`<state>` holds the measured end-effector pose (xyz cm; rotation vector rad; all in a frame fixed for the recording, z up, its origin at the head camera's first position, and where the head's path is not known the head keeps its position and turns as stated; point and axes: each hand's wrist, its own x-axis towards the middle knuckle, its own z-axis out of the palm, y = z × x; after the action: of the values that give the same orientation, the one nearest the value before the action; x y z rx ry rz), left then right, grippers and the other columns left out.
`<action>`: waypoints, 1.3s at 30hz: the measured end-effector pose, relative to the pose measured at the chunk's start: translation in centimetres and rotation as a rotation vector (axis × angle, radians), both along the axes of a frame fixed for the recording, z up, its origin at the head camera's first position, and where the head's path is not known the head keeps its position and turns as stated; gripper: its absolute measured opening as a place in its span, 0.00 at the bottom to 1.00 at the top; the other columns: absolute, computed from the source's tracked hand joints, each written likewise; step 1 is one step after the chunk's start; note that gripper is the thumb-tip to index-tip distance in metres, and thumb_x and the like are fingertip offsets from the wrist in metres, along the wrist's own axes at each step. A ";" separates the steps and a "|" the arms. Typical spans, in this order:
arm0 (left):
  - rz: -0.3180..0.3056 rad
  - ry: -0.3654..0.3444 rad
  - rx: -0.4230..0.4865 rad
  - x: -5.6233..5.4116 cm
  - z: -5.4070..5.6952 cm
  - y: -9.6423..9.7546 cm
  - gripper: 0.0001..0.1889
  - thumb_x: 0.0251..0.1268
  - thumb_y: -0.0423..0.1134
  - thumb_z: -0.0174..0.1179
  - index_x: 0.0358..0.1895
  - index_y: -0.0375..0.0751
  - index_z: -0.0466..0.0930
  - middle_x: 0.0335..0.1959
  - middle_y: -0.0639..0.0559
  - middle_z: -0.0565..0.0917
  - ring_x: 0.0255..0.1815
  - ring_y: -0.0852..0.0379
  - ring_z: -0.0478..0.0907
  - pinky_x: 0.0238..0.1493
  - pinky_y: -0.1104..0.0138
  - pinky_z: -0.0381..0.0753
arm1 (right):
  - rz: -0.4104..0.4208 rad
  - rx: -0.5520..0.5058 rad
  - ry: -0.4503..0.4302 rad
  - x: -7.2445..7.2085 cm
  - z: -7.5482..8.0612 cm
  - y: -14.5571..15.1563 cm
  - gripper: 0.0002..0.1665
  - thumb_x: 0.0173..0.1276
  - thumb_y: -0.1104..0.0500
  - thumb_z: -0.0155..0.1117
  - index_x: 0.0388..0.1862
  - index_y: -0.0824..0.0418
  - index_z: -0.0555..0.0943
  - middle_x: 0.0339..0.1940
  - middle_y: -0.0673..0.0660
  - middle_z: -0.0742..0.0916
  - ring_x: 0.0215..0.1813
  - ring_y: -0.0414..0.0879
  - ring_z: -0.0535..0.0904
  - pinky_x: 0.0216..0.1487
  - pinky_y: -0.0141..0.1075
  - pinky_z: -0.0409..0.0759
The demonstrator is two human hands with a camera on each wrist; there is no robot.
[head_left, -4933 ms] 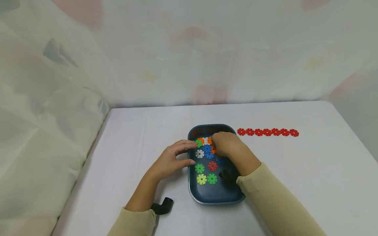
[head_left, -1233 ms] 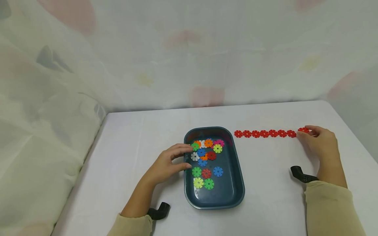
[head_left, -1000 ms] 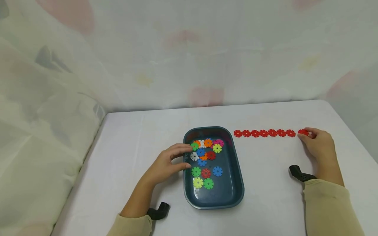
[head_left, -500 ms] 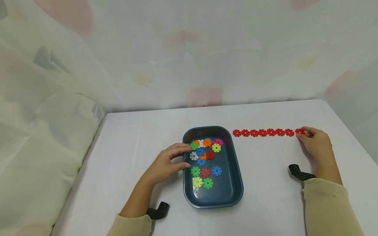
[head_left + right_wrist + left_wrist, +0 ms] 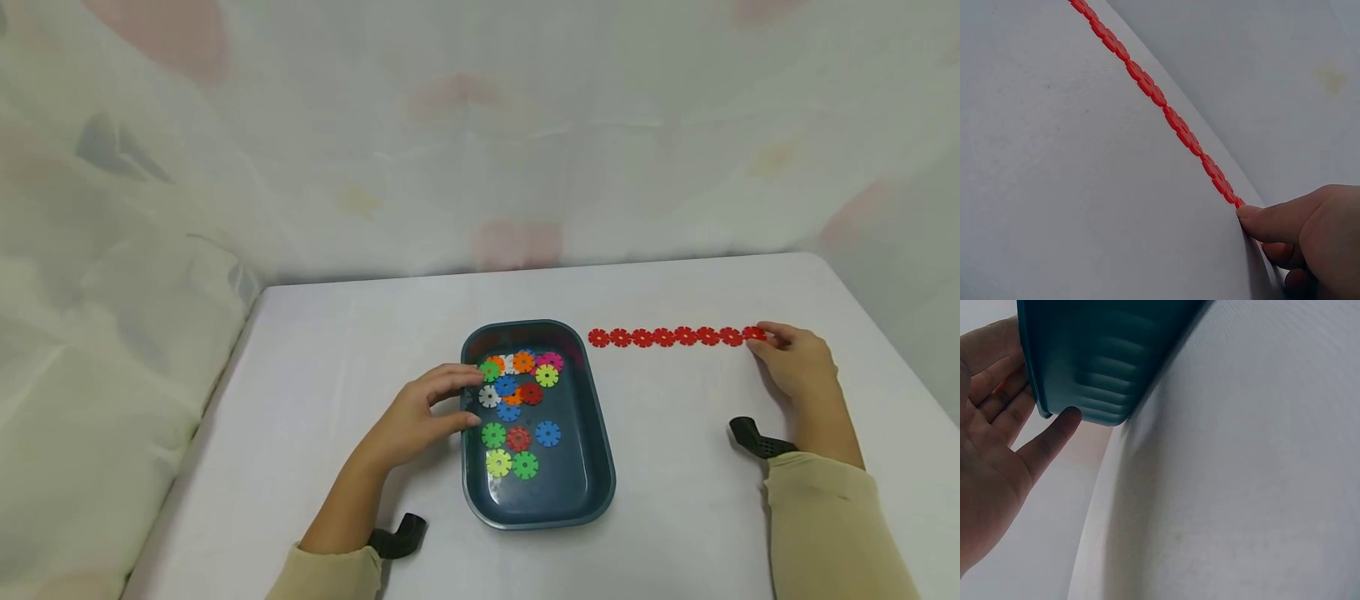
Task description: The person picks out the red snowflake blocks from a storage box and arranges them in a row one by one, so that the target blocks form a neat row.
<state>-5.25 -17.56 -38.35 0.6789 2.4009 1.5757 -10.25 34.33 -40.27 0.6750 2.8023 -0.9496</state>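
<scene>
My right hand point(image 5: 798, 365) pinches a red notched plastic disc point(image 5: 753, 333) between thumb and fingers, flat on the white table. That disc sits at the right end of a straight row of red discs point(image 5: 663, 337), right at the edge of its neighbour. In the right wrist view the row point(image 5: 1180, 129) runs diagonally up from the thumb tip, and the held disc is mostly hidden. My left hand point(image 5: 420, 417) rests at the left rim of a dark blue-green tray point(image 5: 551, 507), fingers extended; in the left wrist view its thumb point(image 5: 1054, 439) lies along the tray's outer wall.
Inside the tray lie several loose discs: green point(image 5: 526, 465), blue point(image 5: 548, 433), yellow point(image 5: 498, 462), white, orange, pink and red point(image 5: 518, 438). A patterned cloth point(image 5: 465, 150) hangs behind the table. Black wrist devices point(image 5: 401, 536) stick out from both cuffs.
My right hand reached into the tray, then carried a red disc to the row's right end and slid it left until the gap closed. My left hand stays at the tray rim.
</scene>
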 end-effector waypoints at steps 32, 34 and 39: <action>-0.004 -0.006 0.011 0.0 0.0 0.0 0.26 0.57 0.41 0.72 0.60 0.45 0.79 0.62 0.61 0.76 0.65 0.59 0.73 0.68 0.57 0.73 | 0.033 0.031 0.017 0.1 0.0 -0.3 0.34 0.77 0.45 0.50 0.75 0.60 0.63 0.54 0.70 0.72 0.63 0.71 0.61 0.51 0.65 0.67; -0.007 -0.004 0.011 0.0 0.0 0.0 0.26 0.57 0.41 0.72 0.61 0.45 0.79 0.62 0.60 0.77 0.65 0.59 0.73 0.68 0.57 0.73 | 0.032 0.022 0.017 0.1 0.1 -0.2 0.36 0.77 0.45 0.50 0.76 0.60 0.60 0.54 0.70 0.72 0.61 0.70 0.62 0.50 0.64 0.68; -0.011 0.004 0.006 0.0 0.0 0.1 0.26 0.57 0.42 0.72 0.61 0.45 0.79 0.62 0.60 0.77 0.65 0.59 0.73 0.68 0.56 0.73 | 0.000 -0.044 0.024 0.3 1.1 -0.3 0.39 0.77 0.45 0.47 0.80 0.57 0.50 0.61 0.73 0.69 0.59 0.68 0.64 0.51 0.61 0.74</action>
<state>-5.29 -17.50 -38.33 0.6954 2.3919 1.5790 -9.94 34.05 -39.13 0.6620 2.7934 -1.0232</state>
